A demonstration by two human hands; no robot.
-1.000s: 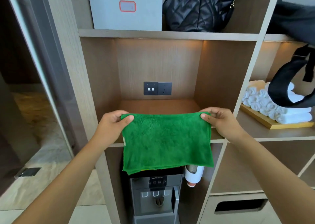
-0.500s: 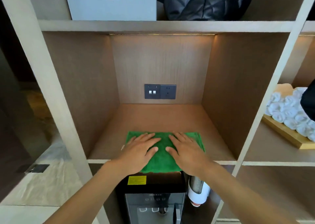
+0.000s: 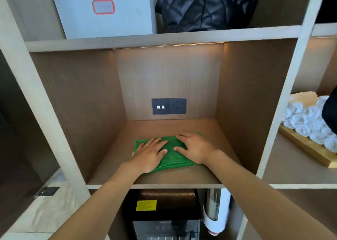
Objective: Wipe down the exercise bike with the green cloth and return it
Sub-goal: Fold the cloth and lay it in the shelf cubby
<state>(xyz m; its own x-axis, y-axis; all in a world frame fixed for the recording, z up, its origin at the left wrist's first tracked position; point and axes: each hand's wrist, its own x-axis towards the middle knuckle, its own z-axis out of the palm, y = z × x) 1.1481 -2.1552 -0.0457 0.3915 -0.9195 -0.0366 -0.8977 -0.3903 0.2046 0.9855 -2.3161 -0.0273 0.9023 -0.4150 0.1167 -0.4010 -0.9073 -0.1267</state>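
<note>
Facing a wooden shelving unit (image 3: 284, 97) w/ pale edging, split into compartments. Centre compartment lit by a strip under the shelf above; brown wood floor, sides and back.

Upper compartment: grey-white box (image 3: 102, 11) w/ red-outlined label, left; black quilted bag (image 3: 204, 4) beside it, right; both stand on the shelf board.

Lower compartment: black water dispenser (image 3: 164, 214) w/ yellow sticker on top; white cup holder (image 3: 217, 212) just right of it, cups stacked inside.

Right compartment: wooden tray (image 3: 306, 146) carrying rolled white towels (image 3: 306, 119); dark item cuts in at frame edge, cannot ID.

Left of unit: dark panel, pale floor w/ a metal floor plate (image 3: 47, 191).

Green cloth (image 3: 173, 154) lies flat on centre compartment floor, toward the front, well short of back wall. Appears folded; a small pale tag shows at its left edge.

Left hand (image 3: 151, 152): palm down on cloth's left half, fingers straight and spread, pressing, not gripping. Right hand (image 3: 195, 148): palm down on right half, fingers straight, same flat press, covering the cloth's right edge. Thumbs point toward each other, apart, green showing between.

Back wall: dark switch-and-socket plate (image 3: 169, 106), two white rockers on left half, socket on right. Well apart from cloth and hands.
</note>
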